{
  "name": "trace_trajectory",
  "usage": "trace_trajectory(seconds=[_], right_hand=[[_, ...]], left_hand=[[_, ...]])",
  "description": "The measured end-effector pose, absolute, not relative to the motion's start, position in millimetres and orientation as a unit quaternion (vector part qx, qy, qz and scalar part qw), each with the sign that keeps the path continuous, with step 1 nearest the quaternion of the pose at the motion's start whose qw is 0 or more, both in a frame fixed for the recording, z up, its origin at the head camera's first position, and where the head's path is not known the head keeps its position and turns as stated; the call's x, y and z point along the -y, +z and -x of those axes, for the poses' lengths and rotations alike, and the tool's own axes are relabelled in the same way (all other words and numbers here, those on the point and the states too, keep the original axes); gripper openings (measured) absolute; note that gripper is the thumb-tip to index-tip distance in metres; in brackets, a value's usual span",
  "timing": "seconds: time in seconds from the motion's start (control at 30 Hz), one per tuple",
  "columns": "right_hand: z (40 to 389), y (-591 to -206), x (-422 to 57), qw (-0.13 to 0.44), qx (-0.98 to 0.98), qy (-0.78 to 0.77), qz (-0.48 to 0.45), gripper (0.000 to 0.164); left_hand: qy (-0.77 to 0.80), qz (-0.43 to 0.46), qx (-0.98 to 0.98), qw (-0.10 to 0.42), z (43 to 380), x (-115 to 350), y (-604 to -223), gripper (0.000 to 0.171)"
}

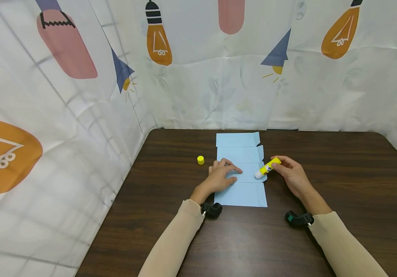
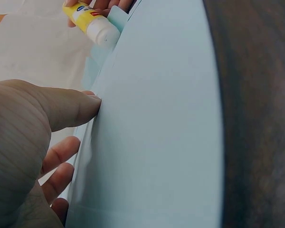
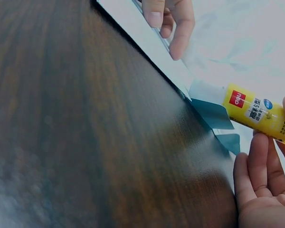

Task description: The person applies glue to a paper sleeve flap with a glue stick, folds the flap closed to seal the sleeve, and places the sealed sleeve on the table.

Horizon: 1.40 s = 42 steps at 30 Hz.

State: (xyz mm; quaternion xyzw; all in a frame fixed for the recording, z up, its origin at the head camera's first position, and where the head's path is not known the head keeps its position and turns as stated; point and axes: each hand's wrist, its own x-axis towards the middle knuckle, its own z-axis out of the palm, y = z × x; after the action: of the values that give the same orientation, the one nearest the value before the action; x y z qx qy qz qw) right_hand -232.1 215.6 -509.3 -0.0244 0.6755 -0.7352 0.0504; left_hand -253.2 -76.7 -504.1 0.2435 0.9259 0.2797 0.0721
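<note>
A light blue sheet of card (image 1: 238, 194), creased into panels with small flaps along its right side, lies on the table. My left hand (image 1: 220, 177) rests on its left part, fingers spread and pressing the surface. In the left wrist view the thumb of that hand (image 2: 71, 107) touches the card. My right hand (image 1: 296, 179) pinches a yellow glue stick (image 1: 271, 165) between thumb and fingers. The glue stick's uncapped white end (image 2: 104, 35) points down-left at a flap (image 3: 211, 114) on the card's right edge. Its yellow cap (image 1: 200, 160) stands left of the card.
The dark wood-grain table (image 1: 350, 173) extends on both sides of the card. A white curtain (image 1: 198, 96) printed with bulbs and lamps hangs behind and to the left. Each wrist wears a black band (image 1: 212, 210).
</note>
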Motion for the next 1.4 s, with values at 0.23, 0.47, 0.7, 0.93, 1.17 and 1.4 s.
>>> trace_trajectory(seconds=[0.23,0.47,0.7,0.93,1.17,1.4], right_hand=[[231.2,-507.3,-215.7,0.051,-0.691,-0.721,0.013,0.061],[230.3,-506.2,-216.0,0.048,-0.691,-0.721,0.007,0.061],[231.0,-508.2,-215.5,0.038,-0.677,-0.735,0.014,0.058],[231.5,-509.1,-215.4,0.030,-0.662,-0.749,0.010,0.059],[231.2,-508.0,-214.5,0.026,-0.656,-0.755,0.001,0.059],[230.7,-507.5,-214.8,0.033,-0.674,-0.738,-0.002,0.060]], left_hand=[[0.280,-0.241,-0.927,0.073,252.8,76.2,-502.9,0.028],[0.278,-0.239,-0.927,0.076,252.7,76.1,-502.4,0.028],[0.275,-0.239,-0.928,0.075,253.0,76.3,-502.5,0.028],[0.277,-0.239,-0.928,0.077,254.1,76.3,-503.9,0.028],[0.277,-0.235,-0.929,0.077,254.3,76.1,-503.8,0.028],[0.275,-0.233,-0.930,0.076,254.2,75.8,-503.7,0.027]])
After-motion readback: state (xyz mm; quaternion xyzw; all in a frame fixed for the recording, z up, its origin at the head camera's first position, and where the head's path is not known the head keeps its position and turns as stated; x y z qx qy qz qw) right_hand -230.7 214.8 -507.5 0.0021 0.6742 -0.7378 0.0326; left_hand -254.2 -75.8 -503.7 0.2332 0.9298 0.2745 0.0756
